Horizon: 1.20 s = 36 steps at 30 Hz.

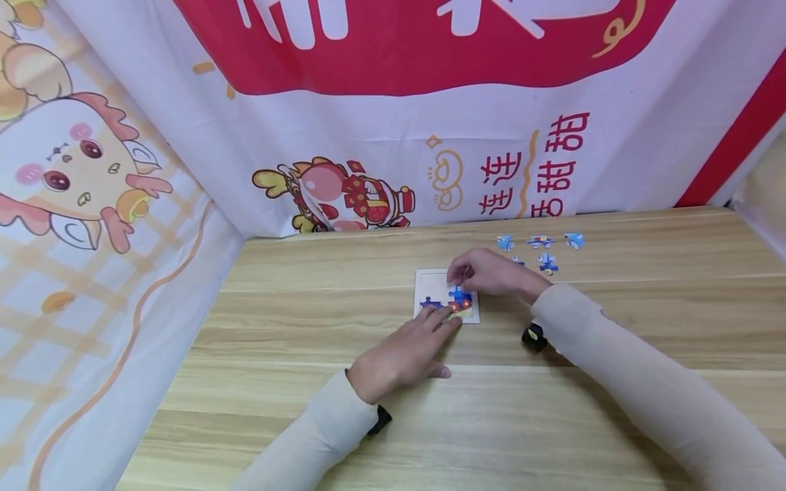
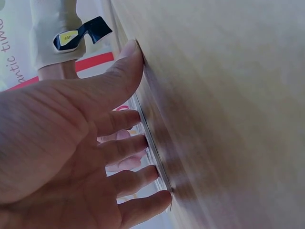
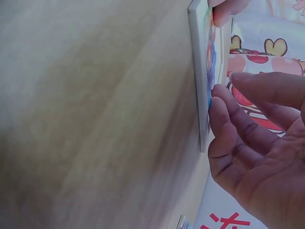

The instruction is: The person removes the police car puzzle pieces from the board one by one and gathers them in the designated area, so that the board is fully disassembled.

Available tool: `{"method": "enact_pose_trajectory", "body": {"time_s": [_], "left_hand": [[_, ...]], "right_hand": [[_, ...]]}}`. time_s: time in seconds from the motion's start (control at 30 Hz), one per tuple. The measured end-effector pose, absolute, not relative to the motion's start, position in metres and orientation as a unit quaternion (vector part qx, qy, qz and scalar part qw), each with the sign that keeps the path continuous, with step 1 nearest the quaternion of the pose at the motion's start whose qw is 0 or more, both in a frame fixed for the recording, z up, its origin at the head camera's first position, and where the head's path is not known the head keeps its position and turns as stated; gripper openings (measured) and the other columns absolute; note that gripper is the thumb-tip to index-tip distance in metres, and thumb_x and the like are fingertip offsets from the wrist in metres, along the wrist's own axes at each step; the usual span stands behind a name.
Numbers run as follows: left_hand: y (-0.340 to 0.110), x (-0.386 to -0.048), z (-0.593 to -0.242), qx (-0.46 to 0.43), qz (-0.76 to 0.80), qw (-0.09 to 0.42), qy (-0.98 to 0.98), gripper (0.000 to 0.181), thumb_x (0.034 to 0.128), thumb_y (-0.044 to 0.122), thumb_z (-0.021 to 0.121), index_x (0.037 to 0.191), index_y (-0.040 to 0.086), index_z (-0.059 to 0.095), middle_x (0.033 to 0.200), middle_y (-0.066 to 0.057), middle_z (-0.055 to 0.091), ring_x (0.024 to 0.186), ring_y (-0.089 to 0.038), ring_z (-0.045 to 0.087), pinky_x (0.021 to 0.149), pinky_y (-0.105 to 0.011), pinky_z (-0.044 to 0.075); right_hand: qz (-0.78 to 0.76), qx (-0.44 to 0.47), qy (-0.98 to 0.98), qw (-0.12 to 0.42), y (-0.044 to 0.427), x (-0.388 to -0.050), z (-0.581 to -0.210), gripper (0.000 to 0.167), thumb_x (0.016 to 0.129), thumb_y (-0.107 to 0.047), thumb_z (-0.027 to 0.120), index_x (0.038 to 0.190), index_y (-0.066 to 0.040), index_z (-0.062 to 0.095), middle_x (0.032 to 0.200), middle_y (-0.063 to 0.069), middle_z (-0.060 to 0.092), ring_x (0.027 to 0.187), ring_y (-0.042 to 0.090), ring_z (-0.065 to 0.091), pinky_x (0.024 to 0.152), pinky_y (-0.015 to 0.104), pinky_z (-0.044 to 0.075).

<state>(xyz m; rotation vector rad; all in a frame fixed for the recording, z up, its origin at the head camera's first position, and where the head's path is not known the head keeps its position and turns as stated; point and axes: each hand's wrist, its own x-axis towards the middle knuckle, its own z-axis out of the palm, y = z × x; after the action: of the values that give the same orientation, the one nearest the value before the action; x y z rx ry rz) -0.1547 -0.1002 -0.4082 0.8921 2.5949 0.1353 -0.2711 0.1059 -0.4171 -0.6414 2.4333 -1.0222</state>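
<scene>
- Left hand (image 1: pixel 405 351) rests, fingers straight and spread, across the six o'clock edge of the puzzle tray (image 1: pixel 433 282), seemingly to steady it on the bench (image 1: pixel 295 327).
- Right hand (image 1: pixel 488 273) bends over the tray's two o'clock side, fingertips close to a blue piece (image 1: pixel 456 294); whether they pinch it, I cannot tell. That angle probably gives the fingertips room.
- Laid pieces (image 1: pixel 468 304) line the tray from three round to eight o'clock; its ten o'clock part is bare.
- Loose pieces (image 1: pixel 546 262) lie apart at the tray's two o'clock, likely for easy picking.
- Printed cloth (image 1: pixel 393 123) hangs at twelve o'clock, perhaps as a screen.
</scene>
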Motion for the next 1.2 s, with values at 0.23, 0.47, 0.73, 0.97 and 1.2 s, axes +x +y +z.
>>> {"method": "enact_pose_trajectory", "body": {"time_s": [0.23,0.47,0.73,0.97,1.2], "left_hand": [[-0.1002,-0.1561,-0.4092,0.316,0.045,0.200,0.927,0.084,0.0977,0.043,0.071,0.166,0.016,0.030,0.177,-0.007,0.019,0.163,-0.034,0.018,0.132,-0.045,0.025],[-0.0998,-0.1566,-0.4106,0.313,0.047,0.200,0.927,0.085,0.0972,0.043,0.071,0.167,0.017,0.029,0.177,-0.006,0.017,0.163,-0.034,0.016,0.132,-0.046,0.025],[-0.1007,-0.1563,-0.4112,0.312,0.050,0.204,0.927,0.086,0.0974,0.043,0.071,0.167,0.016,0.029,0.177,-0.007,0.017,0.163,-0.035,0.015,0.132,-0.046,0.024],[-0.1012,-0.1568,-0.4107,0.312,0.056,0.208,0.926,0.085,0.0979,0.043,0.070,0.167,0.016,0.029,0.177,-0.007,0.017,0.163,-0.035,0.015,0.133,-0.047,0.023],[-0.1009,-0.1561,-0.4108,0.311,0.057,0.208,0.926,0.085,0.0979,0.042,0.070,0.167,0.016,0.029,0.177,-0.007,0.017,0.163,-0.035,0.015,0.133,-0.047,0.023]], "right_hand": [[-0.368,-0.221,0.876,0.220,0.1048,-0.2734,-0.4161,0.028,0.090,0.008,0.063,0.109,-0.007,0.076,0.104,0.009,0.070,0.098,0.023,0.062,0.091,0.036,0.054],[-0.365,-0.207,0.879,0.227,0.1057,-0.2754,-0.4158,0.024,0.092,0.008,0.063,0.105,-0.006,0.078,0.106,0.010,0.074,0.096,0.022,0.066,0.094,0.038,0.056],[-0.367,-0.216,0.877,0.223,0.1081,-0.2746,-0.4159,0.023,0.091,0.007,0.066,0.104,-0.006,0.079,0.102,0.009,0.074,0.093,0.021,0.064,0.090,0.035,0.055],[-0.387,-0.219,0.867,0.223,0.1119,-0.2726,-0.4178,0.022,0.091,0.005,0.066,0.104,-0.008,0.079,0.097,0.011,0.071,0.090,0.021,0.061,0.080,0.029,0.051],[-0.408,-0.211,0.859,0.227,0.1138,-0.2716,-0.4195,0.024,0.092,0.007,0.063,0.104,-0.006,0.078,0.093,0.011,0.070,0.084,0.021,0.060,0.076,0.029,0.050]]}}
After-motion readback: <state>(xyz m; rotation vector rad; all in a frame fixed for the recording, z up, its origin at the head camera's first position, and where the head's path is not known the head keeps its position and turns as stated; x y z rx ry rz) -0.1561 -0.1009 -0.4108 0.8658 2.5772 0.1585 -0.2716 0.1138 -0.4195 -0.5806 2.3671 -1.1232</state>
